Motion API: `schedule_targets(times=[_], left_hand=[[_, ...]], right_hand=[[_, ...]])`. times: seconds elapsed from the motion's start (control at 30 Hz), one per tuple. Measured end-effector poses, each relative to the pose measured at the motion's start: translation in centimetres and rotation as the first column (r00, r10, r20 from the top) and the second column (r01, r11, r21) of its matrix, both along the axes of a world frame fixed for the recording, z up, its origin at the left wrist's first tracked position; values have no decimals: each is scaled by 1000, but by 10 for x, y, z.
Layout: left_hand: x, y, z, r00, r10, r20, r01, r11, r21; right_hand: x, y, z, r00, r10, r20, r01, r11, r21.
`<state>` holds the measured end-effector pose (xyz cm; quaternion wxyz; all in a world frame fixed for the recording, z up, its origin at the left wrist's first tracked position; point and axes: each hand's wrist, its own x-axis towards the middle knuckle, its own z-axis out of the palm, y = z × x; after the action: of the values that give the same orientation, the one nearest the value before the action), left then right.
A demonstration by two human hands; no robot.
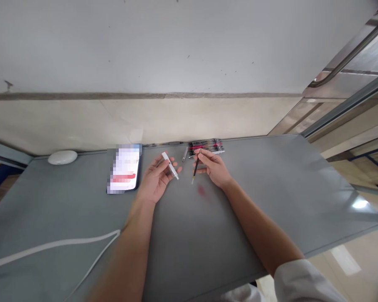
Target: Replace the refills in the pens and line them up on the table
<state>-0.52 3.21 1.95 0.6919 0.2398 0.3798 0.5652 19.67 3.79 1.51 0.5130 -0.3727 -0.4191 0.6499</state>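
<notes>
While a pale wall filled the upper view, its top cut off by the frame, a grey table stretched below, its front edge partly hidden by the person's forearms. The left forearm blurred as it ran off the bottom. The left hand was turned palm up, fingers loosely curled, thumb pressing a tube against them. The right hand was nearly closed, thumb and fingertips pinching a thin rod. A white cord ran out of the frame at lower left. A phone lay left of the hands, its screen pixelated beyond reading. Behind the right hand, which partly covered it, was a pile of pens, too jumbled to count. A white oval object sat at far left. The white tube slanted across the left fingers; the slim black rod pointed downward, its pale tip faint. Between the hands, farther back, lay a small silvery piece, hard to identify.
</notes>
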Motion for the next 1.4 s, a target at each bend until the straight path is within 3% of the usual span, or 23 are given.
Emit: schedule_targets(times=[0.23, 0.6, 1.4], left_hand=[[2, -1, 1, 999, -38, -25, 38, 999, 15], [2, -1, -3, 992, -75, -105, 86, 991, 104], [1, -4, 0, 993, -87, -82, 95, 990, 102]], right_hand=[[3, -1, 4, 999, -23, -46, 22, 999, -38], [0, 1, -1, 970, -240, -21, 240, 971, -26], [-1, 1, -2, 963, -267, 49, 266, 964, 30]])
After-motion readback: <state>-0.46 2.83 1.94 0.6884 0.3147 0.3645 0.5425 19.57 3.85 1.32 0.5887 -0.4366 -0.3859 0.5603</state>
